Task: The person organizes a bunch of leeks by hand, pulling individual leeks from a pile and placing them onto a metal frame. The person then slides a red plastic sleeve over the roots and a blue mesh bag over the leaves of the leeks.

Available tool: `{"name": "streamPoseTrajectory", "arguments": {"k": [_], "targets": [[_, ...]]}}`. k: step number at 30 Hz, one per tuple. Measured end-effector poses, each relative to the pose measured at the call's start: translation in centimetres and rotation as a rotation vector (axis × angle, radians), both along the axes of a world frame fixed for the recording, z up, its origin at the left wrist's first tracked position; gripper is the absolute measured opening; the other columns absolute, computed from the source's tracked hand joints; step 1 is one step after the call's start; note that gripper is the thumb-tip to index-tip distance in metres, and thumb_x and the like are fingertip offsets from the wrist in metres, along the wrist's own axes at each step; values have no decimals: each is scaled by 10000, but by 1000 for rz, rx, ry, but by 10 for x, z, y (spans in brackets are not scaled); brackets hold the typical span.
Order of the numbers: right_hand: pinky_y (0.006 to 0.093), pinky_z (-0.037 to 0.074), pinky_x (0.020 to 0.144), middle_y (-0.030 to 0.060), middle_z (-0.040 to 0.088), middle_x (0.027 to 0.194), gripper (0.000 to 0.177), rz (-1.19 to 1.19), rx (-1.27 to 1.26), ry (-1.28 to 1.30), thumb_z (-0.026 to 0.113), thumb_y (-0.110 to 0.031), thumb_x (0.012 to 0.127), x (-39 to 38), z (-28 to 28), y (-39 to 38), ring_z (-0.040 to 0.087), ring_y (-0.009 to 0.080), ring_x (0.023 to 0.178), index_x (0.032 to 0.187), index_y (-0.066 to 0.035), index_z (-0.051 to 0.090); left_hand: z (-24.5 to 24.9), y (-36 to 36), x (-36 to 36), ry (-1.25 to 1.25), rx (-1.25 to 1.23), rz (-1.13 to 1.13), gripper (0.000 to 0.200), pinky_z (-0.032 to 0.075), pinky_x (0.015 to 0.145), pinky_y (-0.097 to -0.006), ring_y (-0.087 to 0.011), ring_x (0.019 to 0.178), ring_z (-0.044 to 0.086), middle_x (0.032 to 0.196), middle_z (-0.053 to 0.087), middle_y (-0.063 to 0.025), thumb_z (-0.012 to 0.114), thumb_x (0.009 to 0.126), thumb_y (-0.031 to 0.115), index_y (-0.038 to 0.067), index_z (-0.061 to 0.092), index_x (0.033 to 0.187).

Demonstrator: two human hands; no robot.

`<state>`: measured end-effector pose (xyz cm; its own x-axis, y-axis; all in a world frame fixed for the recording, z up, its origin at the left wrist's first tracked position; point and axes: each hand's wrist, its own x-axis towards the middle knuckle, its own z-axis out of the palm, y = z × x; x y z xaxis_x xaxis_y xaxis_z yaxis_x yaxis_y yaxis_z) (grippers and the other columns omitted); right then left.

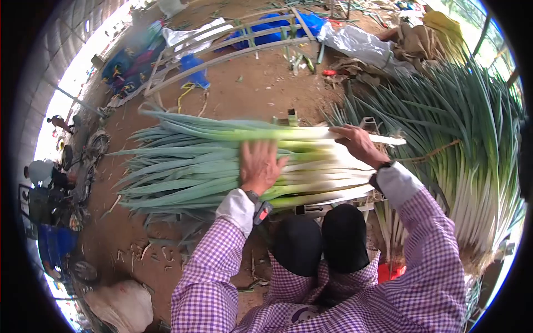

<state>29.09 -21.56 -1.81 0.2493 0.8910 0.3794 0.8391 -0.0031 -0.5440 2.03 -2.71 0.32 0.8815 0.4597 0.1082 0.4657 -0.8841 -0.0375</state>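
A wide bundle of long green onions (194, 172) lies sideways in front of my knees, leaves to the left and white stalks to the right. My left hand (260, 165) lies palm down on the middle of it, fingers stretched out, where green turns to pale. My right hand (356, 145) is closed around the white part of one green onion (311, 134) along the bundle's far side. That stalk's root end sticks out to the right past the hand, and its leaves look blurred. Metal frame parts (300, 210) show under the bundle's near edge.
A large pile of green onions (472, 150) stands on the right, roots toward me. Across the dirt floor (250, 94) lie a wooden slatted frame (233, 50), blue sheeting (272, 28) and white plastic (355, 44). A pale sack (121, 304) sits at lower left. A red object (391, 272) is beside my right knee.
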Motion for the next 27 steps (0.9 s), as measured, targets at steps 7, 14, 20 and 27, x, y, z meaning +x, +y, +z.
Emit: {"name": "streamPoseTrajectory", "arguments": {"k": [7,14,20,27], "targets": [[457,539,770,135,729,945,325,-185,54,-147,714,-127,889,4,-44,26,698,343,869,1213,-132,743,-16,6,1,-89,127,-54,726,200,1215,-560,-306,1464,396,1555,487,-137,621,968,519,51,490,1507],[423,486,870,82,703,926,337,-183,140,-165,731,-185,871,-6,-53,54,670,278,962,1206,-154,756,-13,3,3,-90,140,-61,698,219,1217,-543,-293,1458,396,1539,483,-136,650,955,472,57,497,1495],[440,475,924,110,700,1008,362,-81,167,-32,724,-185,883,-25,-57,91,668,305,1014,1244,-149,739,-12,1,4,-56,169,-43,699,206,1224,-540,-291,1466,380,1532,478,-133,644,958,471,64,488,1505],[431,496,955,127,733,1009,382,-53,156,-14,752,-217,865,-1,-72,79,674,320,1033,1238,-137,742,-8,0,4,-65,145,-52,687,238,1209,-549,-319,1460,378,1522,465,-150,667,949,458,61,506,1486]]}}
